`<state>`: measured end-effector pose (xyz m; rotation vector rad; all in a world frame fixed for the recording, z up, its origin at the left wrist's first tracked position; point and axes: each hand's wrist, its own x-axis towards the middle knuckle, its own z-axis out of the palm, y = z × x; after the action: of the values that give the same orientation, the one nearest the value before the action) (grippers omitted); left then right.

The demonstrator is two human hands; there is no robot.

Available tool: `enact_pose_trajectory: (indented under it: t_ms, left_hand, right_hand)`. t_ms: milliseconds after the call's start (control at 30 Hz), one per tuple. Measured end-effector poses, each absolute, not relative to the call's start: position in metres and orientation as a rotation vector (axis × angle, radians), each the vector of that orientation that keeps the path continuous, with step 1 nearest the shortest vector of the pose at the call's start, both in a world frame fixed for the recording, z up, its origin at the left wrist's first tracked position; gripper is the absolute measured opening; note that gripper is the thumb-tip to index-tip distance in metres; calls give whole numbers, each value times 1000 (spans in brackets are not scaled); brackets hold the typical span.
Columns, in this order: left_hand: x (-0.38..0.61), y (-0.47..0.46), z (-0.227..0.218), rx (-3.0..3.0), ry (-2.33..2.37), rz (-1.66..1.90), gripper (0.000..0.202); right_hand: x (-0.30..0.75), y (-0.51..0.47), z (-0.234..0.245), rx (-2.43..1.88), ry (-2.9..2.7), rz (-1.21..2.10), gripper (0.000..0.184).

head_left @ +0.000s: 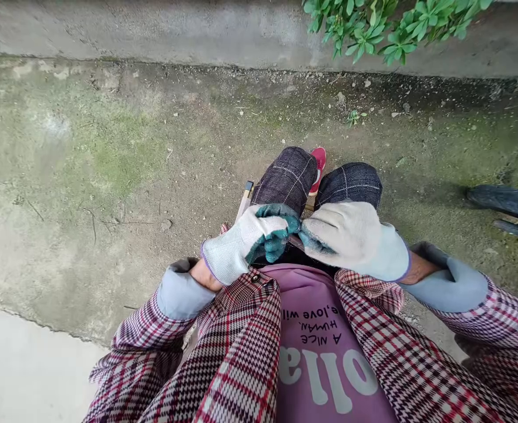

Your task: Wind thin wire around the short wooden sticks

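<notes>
Both my hands wear white knitted gloves with green coated palms. My left hand is curled closed, its green fingertips bent inward in front of my waist. My right hand is closed too, its fingertips pinched against the left hand's fingertips. Whatever sits between the fingers is hidden. A pale wooden handle pokes out beside my left knee. Below the hands are my dark checked trousers and one red shoe.
I stand on mossy, dirty concrete ground. A low concrete wall runs along the top, with a green leafy plant hanging over it. A dark object lies at the right edge. A paler slab is at bottom left.
</notes>
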<state>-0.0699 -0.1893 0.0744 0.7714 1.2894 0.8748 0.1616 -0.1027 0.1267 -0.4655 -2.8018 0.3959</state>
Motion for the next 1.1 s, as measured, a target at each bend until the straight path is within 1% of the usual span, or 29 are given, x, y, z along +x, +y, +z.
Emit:
enact_pose_trajectory:
  t_ms: [67, 167, 233, 333, 400, 433, 467, 567, 700, 767, 833, 1000, 1033, 1100]
  left_hand:
    - [-66, -188, 73, 661, 1246, 835, 35]
    - [-57, -180, 83, 543, 1235, 852, 29]
    - [-52, -172, 93, 496, 1225, 895, 27]
    - [-48, -158, 104, 485, 1196, 1029, 25]
    - [-48, -152, 108, 506, 1192, 1075, 25]
    - [-49, -150, 110, 517, 1201, 1072, 26]
    - [-50, -150, 111, 523, 1217, 1063, 27]
    - [-51, -151, 112, 534, 1268, 1073, 27]
    - [-51, -157, 116, 562, 1276, 1072, 27]
    - [-49, -160, 119, 596, 1269, 1087, 31]
    - [-46, -162, 123, 670, 1245, 1091, 37]
    - [-38, -162, 122, 964, 1248, 1060, 54]
    - [-37, -162, 121, 1002, 1256, 1049, 53]
    - [-37, -163, 121, 1037, 1260, 1013, 46]
  right_hand:
    - [160, -100, 126, -464, -2835, 324, 29]
    - [158, -95, 121, -557, -2805, 405, 30]
    - [158, -95, 115, -716, -2654, 605, 31]
    - [156, -105, 103, -939, -2318, 1048, 29]
    - [154, -116, 96, -996, -2241, 1277, 29]
    - [153, -121, 93, -1006, -2249, 1331, 31]
    - [153, -125, 92, -1013, -2264, 1351, 31]
    - [154, -130, 94, -989, -2252, 1289, 21]
    - [157, -122, 101, -949, -2187, 1202, 21]
    - [157, -120, 103, -955, -2139, 1213, 21]
    - [156, -121, 105, -975, -2070, 1259, 23]
    - [155, -122, 110, -1014, -1894, 1294, 37]
    - [156, -122, 112, -1019, -1895, 1297, 38]
    - [161, -119, 115, -1024, -1955, 1298, 39]
